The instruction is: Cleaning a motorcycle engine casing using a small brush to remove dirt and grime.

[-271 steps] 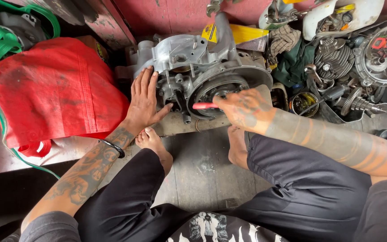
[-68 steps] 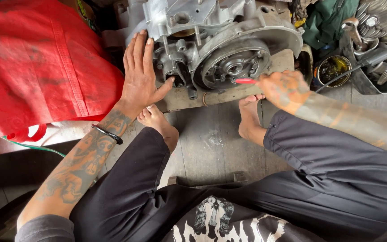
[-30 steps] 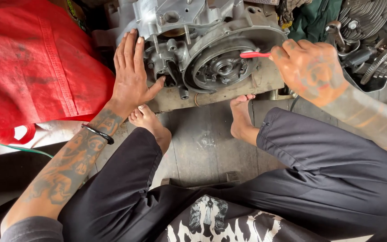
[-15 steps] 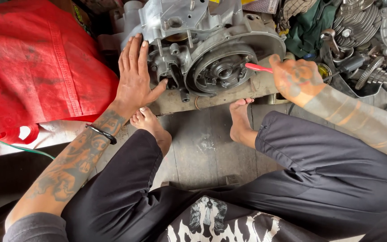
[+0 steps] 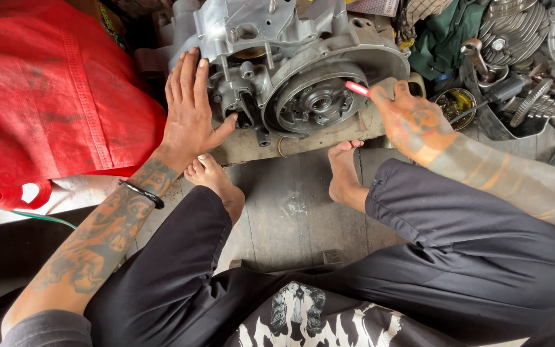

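A grey metal engine case (image 5: 290, 58) with a round flywheel housing (image 5: 319, 103) rests on a wooden board (image 5: 303, 138) on the floor. My left hand (image 5: 191, 109) lies flat against the engine's left side, fingers spread. My right hand (image 5: 409, 115) grips a red-handled tool (image 5: 357, 88) whose tip points at the right edge of the round housing. My two bare feet (image 5: 345, 170) press against the front edge of the board.
A red cloth bag (image 5: 46, 96) lies to the left of the engine. Engine parts, cylinder fins and gears (image 5: 528, 38) are piled at the upper right, beside a small tin (image 5: 454, 103) and green cloth (image 5: 444, 38). The floor is worn wooden planks (image 5: 290, 212).
My right hand with the red-handled tool has shifted slightly along the right rim of the round housing. My left hand has stayed flat on the engine's left side.
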